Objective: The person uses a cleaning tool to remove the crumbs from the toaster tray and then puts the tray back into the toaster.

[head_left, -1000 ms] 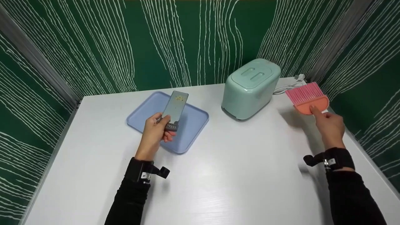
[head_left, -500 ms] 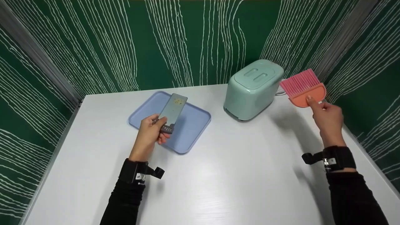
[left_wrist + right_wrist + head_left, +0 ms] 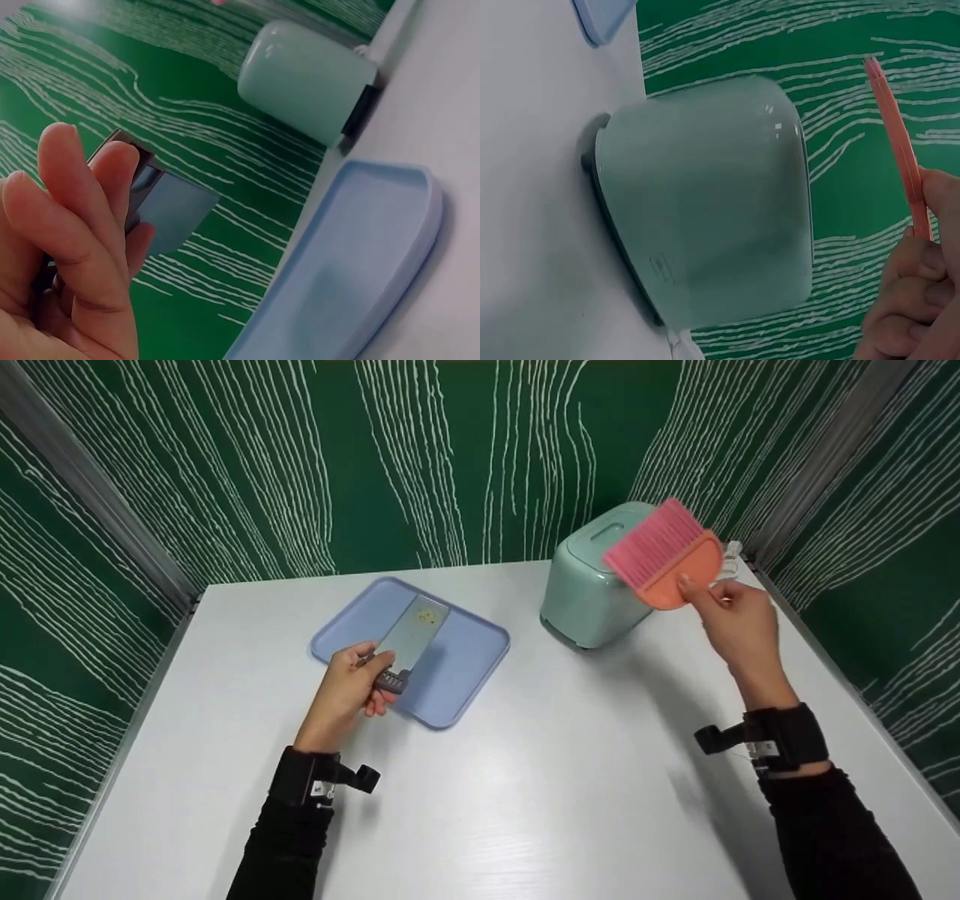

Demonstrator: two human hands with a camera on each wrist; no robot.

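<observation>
My left hand [image 3: 346, 684] pinches the dark end of a flat metal crumb tray [image 3: 409, 639] between thumb and fingers. Yellowish crumbs [image 3: 427, 617] lie near its far end. This piece is held over a light-blue square tray [image 3: 469, 675] on the table. In my right hand [image 3: 744, 631] is a small brush with pink bristles [image 3: 654, 544] and an orange half-round handle [image 3: 686, 577], bristles pointing up and left. From the head view the brush covers part of a mint-green toaster [image 3: 581, 604]. The right wrist view shows the brush [image 3: 896, 135] edge-on, apart from the toaster's side.
A white cord and plug [image 3: 732, 556] lie behind the toaster at the table's back right corner. Green walls with white lines [image 3: 465, 457] stand close behind the white table [image 3: 525, 780] and on both sides.
My right hand has carried the brush left and up, from beside the toaster to in front of its top. The left hand with the crumb tray has drawn slightly left and toward me.
</observation>
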